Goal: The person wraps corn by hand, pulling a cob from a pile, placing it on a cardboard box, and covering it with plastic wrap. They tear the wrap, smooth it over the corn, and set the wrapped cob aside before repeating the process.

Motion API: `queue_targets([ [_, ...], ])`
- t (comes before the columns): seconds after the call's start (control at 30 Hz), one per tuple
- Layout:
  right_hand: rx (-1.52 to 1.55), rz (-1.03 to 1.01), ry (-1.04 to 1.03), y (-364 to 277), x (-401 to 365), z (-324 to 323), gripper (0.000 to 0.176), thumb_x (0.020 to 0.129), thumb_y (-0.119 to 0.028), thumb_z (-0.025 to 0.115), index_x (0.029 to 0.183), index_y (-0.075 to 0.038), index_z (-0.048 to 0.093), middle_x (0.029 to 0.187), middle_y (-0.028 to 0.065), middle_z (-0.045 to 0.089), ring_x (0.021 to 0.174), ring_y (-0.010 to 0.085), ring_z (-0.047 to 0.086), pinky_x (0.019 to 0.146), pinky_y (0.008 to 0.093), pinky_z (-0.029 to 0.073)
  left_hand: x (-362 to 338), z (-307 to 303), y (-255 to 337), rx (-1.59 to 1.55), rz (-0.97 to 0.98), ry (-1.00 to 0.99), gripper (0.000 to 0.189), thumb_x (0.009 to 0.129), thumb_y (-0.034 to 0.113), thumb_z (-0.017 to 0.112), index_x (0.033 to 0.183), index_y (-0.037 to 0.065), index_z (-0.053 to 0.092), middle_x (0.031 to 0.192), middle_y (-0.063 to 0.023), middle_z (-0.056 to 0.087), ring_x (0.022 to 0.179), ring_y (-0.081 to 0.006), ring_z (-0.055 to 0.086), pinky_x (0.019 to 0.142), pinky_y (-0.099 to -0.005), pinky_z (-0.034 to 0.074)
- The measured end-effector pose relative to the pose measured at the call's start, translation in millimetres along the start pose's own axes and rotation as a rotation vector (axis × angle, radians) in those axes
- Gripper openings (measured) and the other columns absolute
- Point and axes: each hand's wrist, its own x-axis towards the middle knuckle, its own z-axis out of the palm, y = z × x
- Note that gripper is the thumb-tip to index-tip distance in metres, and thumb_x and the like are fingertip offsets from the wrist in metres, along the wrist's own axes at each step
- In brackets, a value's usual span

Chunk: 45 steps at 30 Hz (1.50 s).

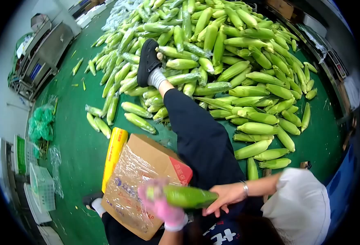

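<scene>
An ear of corn in its green husk lies level between my two hands, above my lap. My left hand, in a pink and white glove, is closed around its stalk end and a little blurred. My bare right hand, with a bracelet at the wrist, grips the pointed tip with thumb and fingers. Just under the left hand, a cardboard box rests across my legs, with clear plastic film stretched over its top. A long yellow carton leans along the box's left edge.
A big heap of corn covers the green floor ahead, some ears wrapped in film. My foot in a black clog lies against it. Green plastic bags and a white crate are at left; a metal cart stands behind.
</scene>
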Motion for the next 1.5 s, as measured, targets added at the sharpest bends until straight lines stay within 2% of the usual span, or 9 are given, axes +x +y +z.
queue_targets([
  [0.13, -0.079, -0.42, 0.437, -128, 47, -35, 0.014, 0.078, -0.016, 0.071, 0.079, -0.006, 0.061, 0.063, 0.0034, 0.058, 0.044, 0.0114, 0.049, 0.038, 0.0282, 0.034, 98, 91, -24, 0.093, -0.259, -0.511, 0.057, 0.089, 0.007, 0.068, 0.138, -0.003, 0.041, 0.122, -0.0148, 0.058, 0.1, -0.0196, 0.062, 0.089, -0.0321, 0.05],
  [0.27, -0.294, -0.771, 1.017, -312, 87, -158, 0.034, 0.062, -0.02, 0.083, 0.08, 0.003, 0.066, 0.073, 0.0098, 0.066, 0.059, 0.0176, 0.062, 0.049, 0.0333, 0.049, 170, 92, -24, 0.175, 0.019, -0.467, 0.044, 0.095, 0.007, 0.061, 0.135, -0.004, 0.048, 0.121, -0.0146, 0.06, 0.108, -0.0184, 0.059, 0.094, -0.0293, 0.048],
  [0.37, -0.553, -0.759, 1.134, -390, 39, -218, 0.076, 0.075, -0.013, 0.08, 0.141, -0.001, 0.044, 0.106, 0.0159, 0.067, 0.083, 0.022, 0.066, 0.071, 0.0375, 0.054, 170, 34, 0, 0.27, -0.039, -0.355, 0.033, 0.098, 0.013, 0.056, 0.123, -0.008, 0.056, 0.105, -0.015, 0.066, 0.093, -0.0206, 0.065, 0.087, -0.0318, 0.052],
  [0.5, -1.25, -0.787, 1.32, -280, -66, -310, 0.093, 0.076, -0.005, 0.065, 0.156, -0.003, 0.018, 0.154, 0.0227, 0.036, 0.135, 0.0325, 0.047, 0.112, 0.0401, 0.04, 119, -101, 4, 0.488, -0.065, -0.072, 0.025, 0.098, 0.01, 0.053, 0.116, -0.006, 0.058, 0.094, -0.0084, 0.062, 0.083, -0.0154, 0.059, 0.08, -0.0293, 0.051],
  [0.67, -1.339, 0.709, 1.221, -47, -151, -291, 0.082, 0.068, -0.042, 0.079, 0.132, 0.002, 0.053, 0.132, 0.0274, 0.055, 0.122, 0.0392, 0.055, 0.102, 0.0452, 0.047, 45, -196, 33, 0.764, -0.299, 0.251, 0.029, 0.096, 0.017, 0.061, 0.113, -0.007, 0.062, 0.102, -0.0122, 0.067, 0.09, -0.0204, 0.062, 0.081, -0.032, 0.051],
  [0.9, -1.599, 0.093, 1.558, -31, -174, -283, 0.083, 0.062, -0.022, 0.08, 0.136, -0.001, 0.051, 0.128, 0.0219, 0.06, 0.117, 0.034, 0.059, 0.102, 0.0414, 0.047, 28, -270, 34, 1.052, -0.221, 0.208, 0.023, 0.091, 0.013, 0.065, 0.107, -0.003, 0.062, 0.098, -0.0108, 0.067, 0.092, -0.0161, 0.063, 0.084, -0.0288, 0.05],
  [1.1, -1.281, -1.189, 1.097, -175, -108, -59, 0.085, 0.069, -0.01, 0.068, 0.149, -0.004, 0.039, 0.147, 0.0144, 0.045, 0.113, 0.0187, 0.06, 0.096, 0.0356, 0.052, -13, -275, 6, 1.154, -0.201, 0.167, 0.035, 0.087, 0.022, 0.075, 0.107, -0.002, 0.059, 0.088, -0.0087, 0.061, 0.076, -0.0172, 0.062, 0.07, -0.0318, 0.053],
  [1.37, -0.317, -0.815, 0.346, -119, 190, 34, 0.047, 0.076, -0.003, 0.078, 0.119, -0.001, 0.059, 0.108, 0.0077, 0.064, 0.097, 0.0179, 0.064, 0.08, 0.0316, 0.056, -17, -250, -14, 1.531, -0.066, -0.031, 0.033, 0.091, 0.034, 0.064, 0.088, 0.002, 0.059, 0.08, -0.0167, 0.061, 0.071, -0.0348, 0.061, 0.068, -0.0389, 0.05],
  [1.5, -0.18, -0.654, 0.432, -50, 226, 17, 0.038, 0.079, -0.004, 0.077, 0.112, 0.001, 0.06, 0.099, 0.0089, 0.066, 0.083, 0.0174, 0.066, 0.067, 0.0318, 0.059, -29, -265, 15, 0.651, -0.563, -0.021, 0.022, 0.092, 0.021, 0.059, 0.083, 0.001, 0.059, 0.077, -0.0121, 0.062, 0.066, -0.0268, 0.062, 0.06, -0.0386, 0.049],
])
